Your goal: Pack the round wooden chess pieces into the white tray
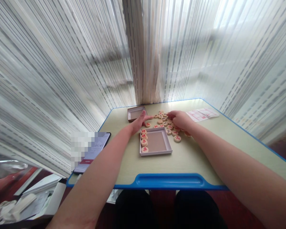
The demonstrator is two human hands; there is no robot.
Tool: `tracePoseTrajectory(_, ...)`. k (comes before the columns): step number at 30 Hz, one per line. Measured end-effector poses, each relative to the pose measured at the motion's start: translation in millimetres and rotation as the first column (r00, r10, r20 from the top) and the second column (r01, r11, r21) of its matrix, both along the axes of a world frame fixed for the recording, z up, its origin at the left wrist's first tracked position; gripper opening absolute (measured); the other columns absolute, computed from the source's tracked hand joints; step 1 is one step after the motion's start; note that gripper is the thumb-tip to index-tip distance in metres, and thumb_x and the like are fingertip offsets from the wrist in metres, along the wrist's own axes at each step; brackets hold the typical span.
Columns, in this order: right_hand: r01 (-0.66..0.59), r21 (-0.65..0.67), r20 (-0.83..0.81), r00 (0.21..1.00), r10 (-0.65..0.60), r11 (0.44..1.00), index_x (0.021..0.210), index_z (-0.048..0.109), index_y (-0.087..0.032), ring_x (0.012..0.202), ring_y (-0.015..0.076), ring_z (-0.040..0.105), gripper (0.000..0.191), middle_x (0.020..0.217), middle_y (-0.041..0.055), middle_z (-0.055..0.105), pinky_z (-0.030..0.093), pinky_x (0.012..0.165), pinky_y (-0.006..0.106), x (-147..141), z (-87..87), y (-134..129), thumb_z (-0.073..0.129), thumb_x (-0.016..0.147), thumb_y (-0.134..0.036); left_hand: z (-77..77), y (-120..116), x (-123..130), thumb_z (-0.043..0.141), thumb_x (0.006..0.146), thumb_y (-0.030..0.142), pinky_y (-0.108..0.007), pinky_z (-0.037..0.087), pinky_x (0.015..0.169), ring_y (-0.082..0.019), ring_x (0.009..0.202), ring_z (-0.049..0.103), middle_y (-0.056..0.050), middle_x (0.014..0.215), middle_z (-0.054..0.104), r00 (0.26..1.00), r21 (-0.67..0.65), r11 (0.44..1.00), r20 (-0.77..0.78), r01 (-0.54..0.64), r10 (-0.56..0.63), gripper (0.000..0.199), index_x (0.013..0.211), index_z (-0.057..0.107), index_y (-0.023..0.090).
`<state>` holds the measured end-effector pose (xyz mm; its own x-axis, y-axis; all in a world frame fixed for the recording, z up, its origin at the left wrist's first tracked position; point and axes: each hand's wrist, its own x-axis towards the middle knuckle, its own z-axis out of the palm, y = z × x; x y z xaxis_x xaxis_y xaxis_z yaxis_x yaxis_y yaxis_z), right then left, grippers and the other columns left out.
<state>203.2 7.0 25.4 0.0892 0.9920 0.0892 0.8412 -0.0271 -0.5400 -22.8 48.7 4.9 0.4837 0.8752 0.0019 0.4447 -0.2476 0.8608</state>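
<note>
Round wooden pieces with red or dark characters lie in a loose heap [165, 123] on the pale table. In front of it sits a shallow open box [157, 154], with several red-marked pieces [144, 142] in a column along its left side. My left hand [141, 122] is at the heap's left edge, fingers spread, beside a red-marked piece [147, 125]. My right hand [179, 119] reaches over the heap's right side, fingers bent down among the pieces; its fingertips are too small to tell whether they grip one.
A second shallow box [131, 120] stands behind my left hand. A printed sheet [202, 114] lies at the back right. A phone [95, 152] leans at the table's left edge. The blue-rimmed table [124, 168] stands before a striped curtain [147, 63].
</note>
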Motion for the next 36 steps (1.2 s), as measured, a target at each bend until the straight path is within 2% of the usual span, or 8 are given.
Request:
tracePoseTrajectory(6,-0.052,0.039,0.166,0.985,0.045,0.998,0.11,0.067,-0.021,0.077,0.0181,0.063,0.04,0.105,0.0086,0.068,0.046,0.061,0.023,-2.6,-1.6,2.6,0.052,0.074,-0.014,-1.8,-3.8,-2.1,0.001,0.079,0.071,-0.035,0.038,0.079,-0.019,0.076,0.049,-0.007,0.081,0.057,0.994,0.058,0.993,-0.033,-0.105,0.107,0.089,0.115,0.063,0.018)
tracePoseTrajectory(11,-0.156,0.15,0.212,0.97,0.122,0.976,0.106,0.068,-0.018,0.099,0.0206,0.058,0.041,0.114,0.0079,0.064,0.045,0.084,0.026,-10.4,-2.3,-0.9,0.048,0.072,-0.007,-0.6,-9.2,1.6,0.002,0.08,0.071,-0.032,0.041,0.079,-0.019,0.084,0.053,-0.011,0.104,0.062,0.979,0.107,0.973,0.037,-0.202,0.199,0.09,0.101,0.068,0.013)
tracePoseTrajectory(16,-0.224,0.208,0.214,0.96,0.18,0.952,0.102,0.069,-0.016,0.105,0.0215,0.056,0.044,0.112,0.0077,0.064,0.041,0.092,0.029,-15.7,-2.4,-6.3,0.044,0.069,-0.002,-4.8,-7.9,-1.4,0.006,0.081,0.07,-0.032,0.044,0.076,-0.019,0.081,0.057,-0.012,0.107,0.065,0.949,0.081,0.953,0.142,-0.293,0.28,0.088,0.082,0.071,0.012)
tracePoseTrajectory(22,-0.299,0.246,0.218,0.944,0.248,0.922,0.096,0.071,-0.019,0.103,0.022,0.054,0.041,0.107,0.0054,0.066,0.042,0.094,0.033,-20.5,-7.9,-7.0,0.043,0.07,-0.003,-8.4,-5.6,-5.3,0.023,0.082,0.068,-0.031,0.045,0.081,-0.02,0.088,0.06,-0.01,0.107,0.067,0.969,0.139,0.96,0.084,-0.244,0.234,0.072,0.082,0.072,0.016)
tracePoseTrajectory(27,-0.346,0.242,0.245,0.926,0.288,0.906,0.093,0.071,-0.019,0.103,0.0204,0.053,0.039,0.106,0.0041,0.067,0.04,0.094,0.031,-24.5,-15.2,-3.7,0.042,0.072,-0.004,-7.7,-3.9,-7.6,0.033,0.09,0.045,-0.032,0.042,0.091,-0.021,0.1,0.059,-0.009,0.102,0.069,0.974,0.261,0.941,-0.007,-0.217,0.226,0.049,0.086,0.071,0.013)
tracePoseTrajectory(31,-0.368,0.256,0.254,0.918,0.305,0.894,0.093,0.072,-0.017,0.103,0.0205,0.053,0.038,0.106,0.0053,0.068,0.04,0.093,0.031,-25.9,-17.8,-1.9,0.041,0.073,-0.005,-10.0,-0.1,-12.0,0.05,0.082,0.023,-0.032,0.042,0.093,-0.021,0.1,0.059,-0.008,0.103,0.068,0.971,0.384,0.908,-0.091,-0.169,0.22,0.024,0.09,0.071,0.014)
tracePoseTrajectory(33,-0.391,0.276,0.254,0.911,0.326,0.878,0.092,0.072,-0.016,0.103,0.0213,0.054,0.035,0.104,0.0069,0.068,0.039,0.093,0.032,-25.8,-14.9,-4.9,0.043,0.075,-0.008,-11.2,1.1,-14.2,0.055,0.076,0.017,-0.031,0.044,0.091,-0.021,0.097,0.06,-0.009,0.103,0.067,0.971,0.4,0.904,-0.111,-0.151,0.211,0.022,0.092,0.071,0.014)
tracePoseTrajectory(36,-0.513,0.282,0.3,0.85,0.434,0.81,0.09,0.071,-0.018,0.1,0.0226,0.054,0.026,0.1,0.0074,0.069,0.038,0.094,0.035,-26.0,-6.0,-14.8,0.049,0.077,-0.018,-11.2,0.6,-16.6,0.058,0.074,0.018,-0.031,0.047,0.084,-0.02,0.086,0.061,-0.009,0.099,0.067,0.963,0.402,0.903,-0.145,-0.15,0.225,0.024,0.093,0.071,0.013)
